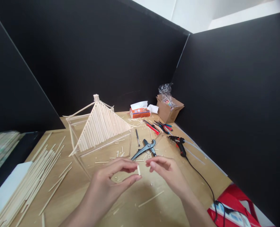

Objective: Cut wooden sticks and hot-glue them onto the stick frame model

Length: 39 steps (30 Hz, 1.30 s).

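Between the thumb and fingers of my left hand (pixel 113 175) stands a short piece of wooden stick (pixel 139 170), held near upright. My right hand (pixel 167 171) is just right of it, apart from the piece, fingers loosely bent and nothing visible in them. Blue-grey handled cutters (pixel 145 148) lie right behind both hands. Farther left is a frame of wooden sticks (pixel 104 126), with a slatted triangular roof face and a small block at its peak. A loose stick (pixel 151 199) rests on the table below my hands.
Many long sticks (pixel 33 176) lie at left beside a white board (pixel 9 186). Behind are a pen (pixel 137 137), a red utility knife (pixel 151 126), pliers (pixel 164 126), a tissue pack (pixel 140 112) and a cardboard box (pixel 168 110). A corded glue gun (pixel 179 144) lies right; black panels (pixel 106 56) enclose the table.
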Available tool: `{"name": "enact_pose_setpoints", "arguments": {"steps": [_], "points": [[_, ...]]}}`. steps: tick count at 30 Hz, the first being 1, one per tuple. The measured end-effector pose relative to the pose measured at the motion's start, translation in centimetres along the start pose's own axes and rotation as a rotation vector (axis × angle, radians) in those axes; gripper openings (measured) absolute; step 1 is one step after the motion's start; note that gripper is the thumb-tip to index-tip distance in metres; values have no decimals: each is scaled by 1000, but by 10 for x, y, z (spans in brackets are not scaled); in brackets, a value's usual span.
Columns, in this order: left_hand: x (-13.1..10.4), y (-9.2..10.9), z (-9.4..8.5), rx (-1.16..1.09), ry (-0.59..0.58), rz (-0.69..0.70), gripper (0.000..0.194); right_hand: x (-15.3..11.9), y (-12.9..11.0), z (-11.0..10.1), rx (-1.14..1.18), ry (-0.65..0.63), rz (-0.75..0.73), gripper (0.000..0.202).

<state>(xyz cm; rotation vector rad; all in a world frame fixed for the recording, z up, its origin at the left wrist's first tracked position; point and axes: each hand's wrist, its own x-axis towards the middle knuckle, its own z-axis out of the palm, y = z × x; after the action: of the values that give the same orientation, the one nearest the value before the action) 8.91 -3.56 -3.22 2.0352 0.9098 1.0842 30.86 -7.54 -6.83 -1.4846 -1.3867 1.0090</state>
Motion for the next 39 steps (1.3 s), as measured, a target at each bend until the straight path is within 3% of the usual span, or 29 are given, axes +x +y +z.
{"name": "enact_pose_setpoints", "arguments": {"steps": [1, 3, 6, 9, 13, 18, 21, 23, 27, 28, 32, 36, 39], "points": [[0, 1, -1, -24, 11, -25, 9, 1, 14, -14, -169, 50, 79, 38], [2, 2, -5, -71, 30, -63, 9, 4, 47, -47, -632, 297, 278, 43], [3, 3, -9, -124, 30, -112, 9, 16, 91, -95, -793, 574, 418, 58], [3, 3, -13, -146, 37, -154, 9, 38, 116, -123, -789, 601, 398, 65], [3, 3, -22, -176, 91, -181, 9, 67, 123, -132, -684, 495, 365, 47], [3, 4, -41, -111, 206, -166, 11, 78, 95, -121, -567, 460, 300, 46], [-1, 7, -52, -36, 273, -132, 11, 68, 53, -100, -453, 463, 195, 46], [-5, 10, -58, 34, 335, -110, 10, 57, 16, -78, -222, 465, 73, 37], [-14, 16, -71, 144, 430, -82, 11, 33, -47, -29, 92, 120, -235, 21], [-15, 17, -73, 146, 430, -87, 12, 29, -56, -18, 157, 126, -264, 19], [-16, 18, -80, 77, 409, -155, 12, 27, -61, 10, 164, -22, -279, 21], [-10, 18, -81, -2, 379, -202, 11, 36, -46, 14, 150, -254, -384, 30], [-6, 20, -78, -50, 349, -222, 11, 38, -39, 13, 148, -305, -378, 37]]}}
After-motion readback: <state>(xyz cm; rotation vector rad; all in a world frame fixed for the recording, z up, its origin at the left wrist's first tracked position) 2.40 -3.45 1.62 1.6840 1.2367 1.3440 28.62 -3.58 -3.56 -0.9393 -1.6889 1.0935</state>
